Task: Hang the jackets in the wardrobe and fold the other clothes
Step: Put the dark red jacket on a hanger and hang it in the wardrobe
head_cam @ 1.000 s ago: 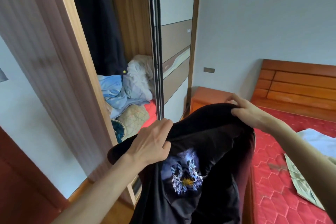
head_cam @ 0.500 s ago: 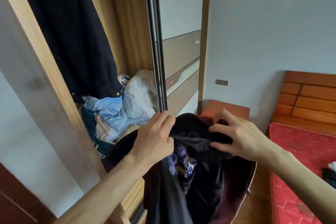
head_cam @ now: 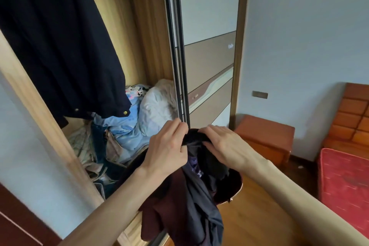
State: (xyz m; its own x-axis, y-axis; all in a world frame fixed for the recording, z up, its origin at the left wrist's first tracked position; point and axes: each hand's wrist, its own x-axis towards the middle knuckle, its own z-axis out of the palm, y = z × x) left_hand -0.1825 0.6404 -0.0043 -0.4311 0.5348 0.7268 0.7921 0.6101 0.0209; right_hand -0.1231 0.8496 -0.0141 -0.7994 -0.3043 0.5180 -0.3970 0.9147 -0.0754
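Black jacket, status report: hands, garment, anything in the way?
Left hand and right hand grip black jacket at top. Unhung. Navy coat hangs in wardrobe.

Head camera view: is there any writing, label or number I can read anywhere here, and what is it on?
None can be read.
Dark garment held by both hands: a pale purple print, crumpled, no letters legible.
Wardrobe sliding door: a small pale mark near its right edge, too blurred to read.
Light blue cloth in the wardrobe: a cartoon pattern, no words visible.
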